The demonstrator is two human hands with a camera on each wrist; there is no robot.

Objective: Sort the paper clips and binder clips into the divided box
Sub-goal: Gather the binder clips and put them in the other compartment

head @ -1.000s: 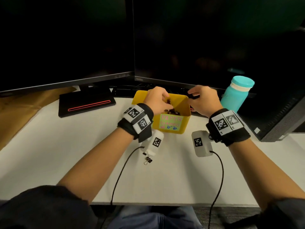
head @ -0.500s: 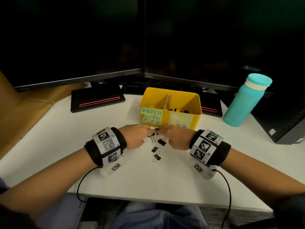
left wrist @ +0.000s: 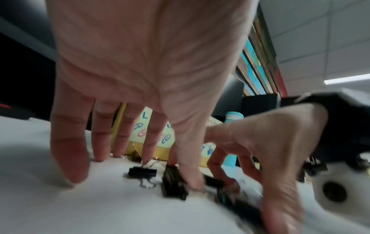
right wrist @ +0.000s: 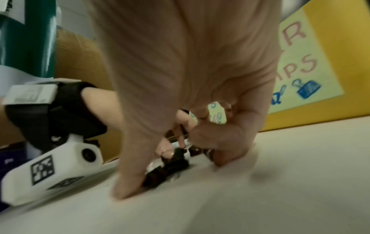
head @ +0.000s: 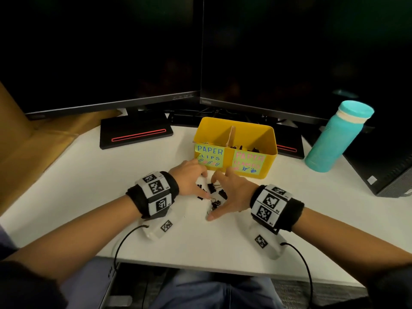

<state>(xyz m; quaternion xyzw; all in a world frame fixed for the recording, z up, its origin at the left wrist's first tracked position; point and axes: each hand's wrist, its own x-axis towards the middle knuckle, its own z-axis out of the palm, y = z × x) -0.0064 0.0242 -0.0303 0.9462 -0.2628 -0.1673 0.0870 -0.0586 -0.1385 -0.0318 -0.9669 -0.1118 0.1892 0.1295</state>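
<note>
Both hands lower than before, left hand (head: 191, 178) and right hand (head: 231, 195) spread, raking binder clips (head: 215, 192) together

Two dark monitors (head: 200, 52) side by side at rear of white desk (head: 78, 186), screens blank. Black stand base with red stripe (head: 136, 136) under left monitor; second like base (head: 288, 144) partly hidden at right. Teal bottle (head: 334, 137) with teal cap, upright, right of centre. Brown cardboard (head: 33, 141) at left edge. Black computer case (head: 390, 170) at far right.
</note>
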